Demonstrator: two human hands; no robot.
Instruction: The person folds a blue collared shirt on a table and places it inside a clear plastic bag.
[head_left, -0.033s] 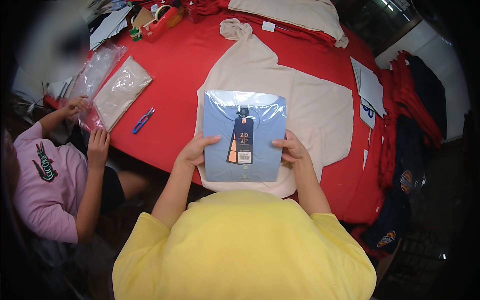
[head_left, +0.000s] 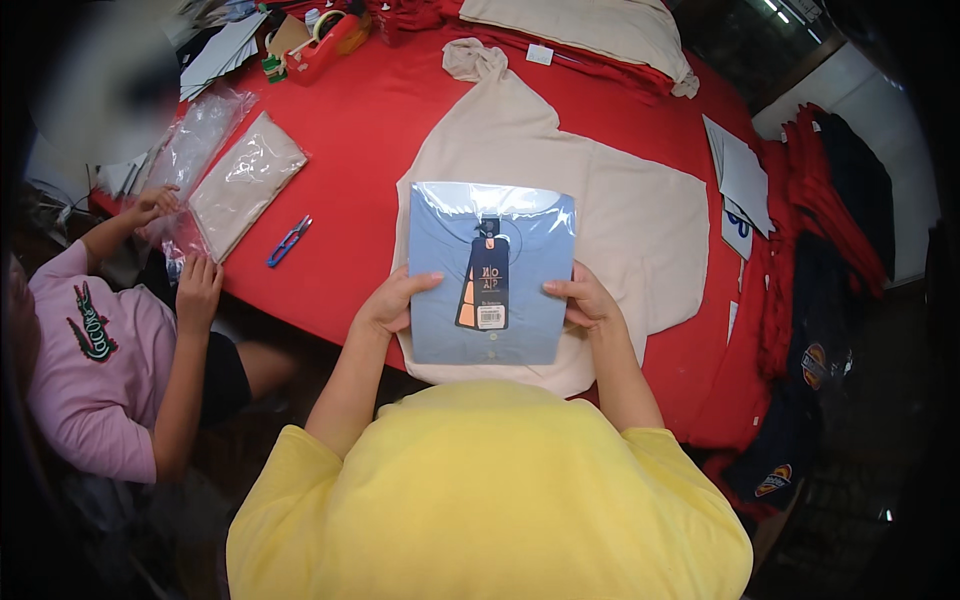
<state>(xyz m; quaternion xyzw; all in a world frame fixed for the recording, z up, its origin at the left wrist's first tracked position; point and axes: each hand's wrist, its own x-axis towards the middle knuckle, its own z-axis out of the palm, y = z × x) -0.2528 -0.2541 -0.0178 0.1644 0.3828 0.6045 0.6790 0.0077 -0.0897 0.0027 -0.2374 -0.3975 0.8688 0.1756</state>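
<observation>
A folded blue shirt (head_left: 440, 310) in a clear plastic bag is held up in front of me, above a beige garment (head_left: 640, 210) spread flat. Dark and orange hang tags (head_left: 490, 270) lie at the middle of the shirt's front, below its collar. My left hand (head_left: 393, 298) grips the bag's left edge, thumb on top and fingers mostly hidden beneath. On the opposite edge, my right hand (head_left: 588, 295) holds it the same way. The bag's glossy top strip catches the light.
At the left, a co-worker's hands (head_left: 200, 285) touch clear plastic bags beside a bagged beige garment (head_left: 247, 187). Blue thread snips (head_left: 289, 241) lie on the red-covered table (head_left: 340, 170). A tape dispenser (head_left: 318, 50) stands far left; white cards (head_left: 738, 165) and red garments (head_left: 840, 200) sit right.
</observation>
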